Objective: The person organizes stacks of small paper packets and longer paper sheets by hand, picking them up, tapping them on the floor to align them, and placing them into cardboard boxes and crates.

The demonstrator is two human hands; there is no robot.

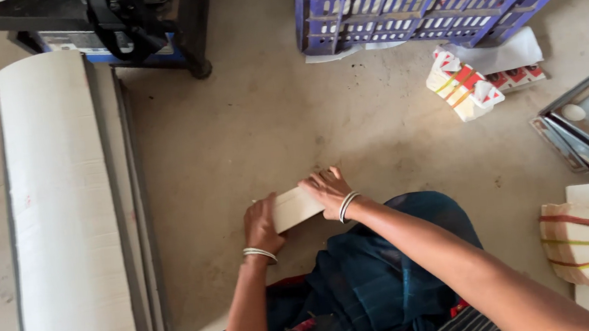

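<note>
Both hands grip one stack of white cards [297,207] on the floor [269,125]: left hand [262,226] at its near end, right hand [327,190] on top. No band on it yet; banded bundles [464,88] lie nearby.

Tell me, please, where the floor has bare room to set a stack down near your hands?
Bare concrete floor lies open ahead of the left hand and right hand gripping the white paper stack, bordered by the long white board and the blue plastic crate. The right is crowded: banded red-and-white card bundles, metal trays.
</note>
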